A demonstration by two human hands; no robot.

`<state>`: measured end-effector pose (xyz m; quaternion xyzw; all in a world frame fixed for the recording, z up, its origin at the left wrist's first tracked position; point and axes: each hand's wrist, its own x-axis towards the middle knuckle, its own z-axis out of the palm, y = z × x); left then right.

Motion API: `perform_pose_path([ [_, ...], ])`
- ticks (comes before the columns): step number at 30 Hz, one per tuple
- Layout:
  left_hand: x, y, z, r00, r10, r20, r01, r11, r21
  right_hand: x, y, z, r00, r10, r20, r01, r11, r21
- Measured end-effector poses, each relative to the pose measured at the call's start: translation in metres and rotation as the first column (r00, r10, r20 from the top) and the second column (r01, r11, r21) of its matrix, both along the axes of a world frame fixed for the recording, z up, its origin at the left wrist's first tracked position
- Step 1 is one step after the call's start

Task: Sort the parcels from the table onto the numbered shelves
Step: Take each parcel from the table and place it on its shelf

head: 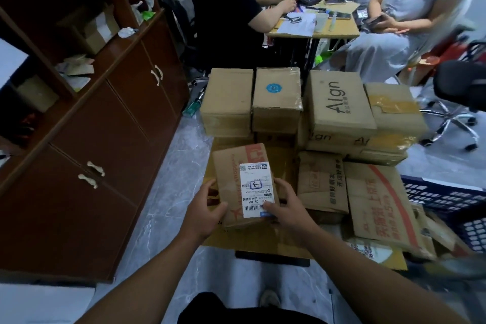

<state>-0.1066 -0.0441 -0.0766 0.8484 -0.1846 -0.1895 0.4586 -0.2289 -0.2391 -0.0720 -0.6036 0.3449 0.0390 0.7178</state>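
Fingers point(210, 187) of left hand point(207, 210) and right hand point(285, 208) curl around opposite sides of one parcel point(244, 184), closed on it, label up, probably so the code can be read. Largest nearby: wooden cabinet point(105, 126) at left, no shelf numbers legible. Then the surface point(263, 243), low and crowded; stacked parcels point(339, 110) sit far and right, packed edge to edge. Held parcel is near-left, just above the surface. White label point(256, 189) faces the camera.

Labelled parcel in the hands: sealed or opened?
Appears sealed. The labelled parcel shows closed faces with its shipping label intact on top; left hand and right hand grip its sides. Underside hidden.
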Motion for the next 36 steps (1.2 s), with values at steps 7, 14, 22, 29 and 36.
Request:
perform_pose_path([
  [7, 0.005, 0.004, 0.021, 0.975, -0.188, 0.120, 0.197, 0.978, -0.068, -0.021, 0.034, 0.020, 0.977, -0.201, 0.071, 0.206, 0.977, -0.062],
  [14, 0.006, 0.040, 0.050, 0.884, -0.432, 0.178, 0.460, 0.871, -0.171, -0.053, 0.105, 0.034, 0.865, -0.442, 0.236, 0.480, 0.867, -0.133],
  [22, -0.010, 0.088, 0.086, 0.486, -0.706, 0.516, 0.688, 0.673, 0.273, -0.117, 0.187, 0.060, 0.654, -0.678, 0.335, 0.756, 0.579, -0.304],
  [29, -0.073, 0.081, 0.111, 0.064, -0.830, 0.555, 0.646, 0.458, 0.611, -0.211, 0.243, 0.060, 0.404, -0.839, 0.363, 0.893, 0.276, -0.357],
  [36, -0.184, 0.091, 0.124, -0.157, -0.834, 0.529, 0.687, 0.292, 0.665, -0.317, 0.339, 0.074, 0.170, -0.916, 0.363, 0.931, 0.030, -0.363],
])
